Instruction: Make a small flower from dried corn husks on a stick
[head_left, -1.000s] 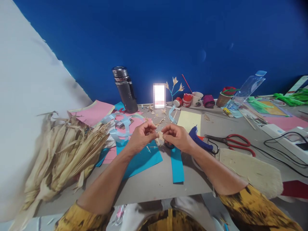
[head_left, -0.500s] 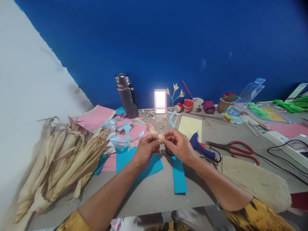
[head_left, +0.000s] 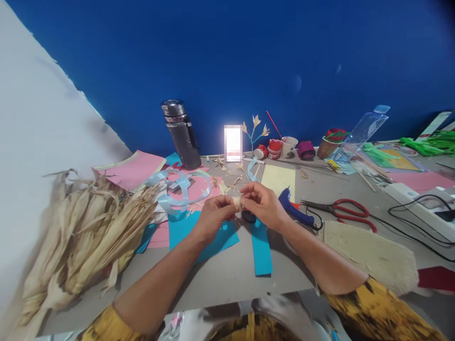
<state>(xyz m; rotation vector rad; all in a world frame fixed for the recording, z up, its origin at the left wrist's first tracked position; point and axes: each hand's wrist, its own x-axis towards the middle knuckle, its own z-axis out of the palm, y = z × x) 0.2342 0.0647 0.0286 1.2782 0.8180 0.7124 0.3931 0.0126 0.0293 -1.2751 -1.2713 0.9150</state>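
Both hands meet over the middle of the table, pinching a small pale piece of corn husk between the fingertips. My left hand grips it from the left with thumb and forefinger closed. From the right, my right hand pinches its other side. The fingers cover much of the piece. Under the hands lie a blue paper sheet and a narrow blue paper strip. A blue glue gun rests just right of my right hand. Husk scraps are scattered behind.
A bundle of dried corn husks lies left. A thermos, husk flowers on a stem and a paper cup stand at the back. Red-handled scissors, a plastic bottle and a power strip are right.
The hands keep their hold on the husk piece, with the fingers slightly shifted around it. The whole view has moved a little, so everything sits slightly further left and higher.
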